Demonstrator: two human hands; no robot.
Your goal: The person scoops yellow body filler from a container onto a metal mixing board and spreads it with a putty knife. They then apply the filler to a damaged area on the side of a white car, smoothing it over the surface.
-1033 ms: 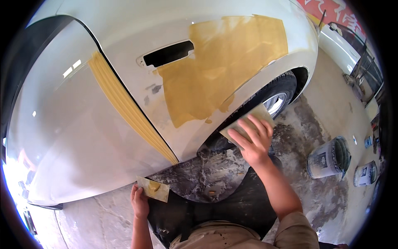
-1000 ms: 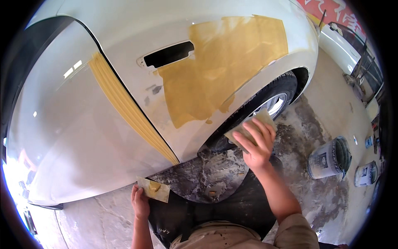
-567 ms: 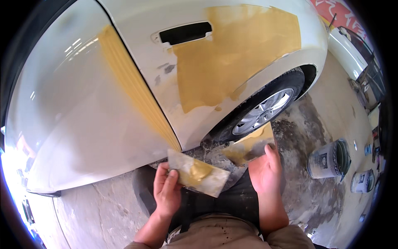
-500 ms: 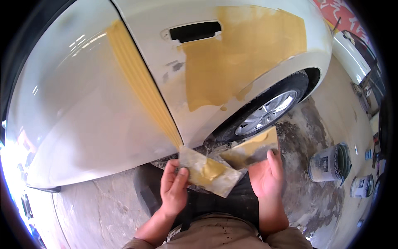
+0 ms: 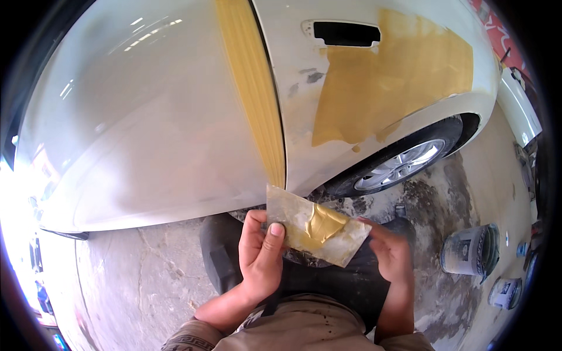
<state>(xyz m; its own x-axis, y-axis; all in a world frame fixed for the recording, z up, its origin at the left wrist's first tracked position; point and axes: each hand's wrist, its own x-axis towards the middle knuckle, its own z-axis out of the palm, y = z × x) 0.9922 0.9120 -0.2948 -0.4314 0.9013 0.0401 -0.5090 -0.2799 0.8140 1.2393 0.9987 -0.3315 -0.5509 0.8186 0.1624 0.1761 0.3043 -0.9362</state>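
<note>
Our spreader has moved from view, leaving the grip of our right fingers (image 5: 380, 233) unclear, while our left fingers (image 5: 271, 240) clamp the putty board (image 5: 293, 215) by one end above our lap (image 5: 325, 282), presumably keeping putty (image 5: 324, 223) clear.

The white panel (image 5: 146, 128) at left is glossy; the tan patch (image 5: 404, 76) at far right looks matt. The near putty (image 5: 324, 223) shines smoothly.
</note>
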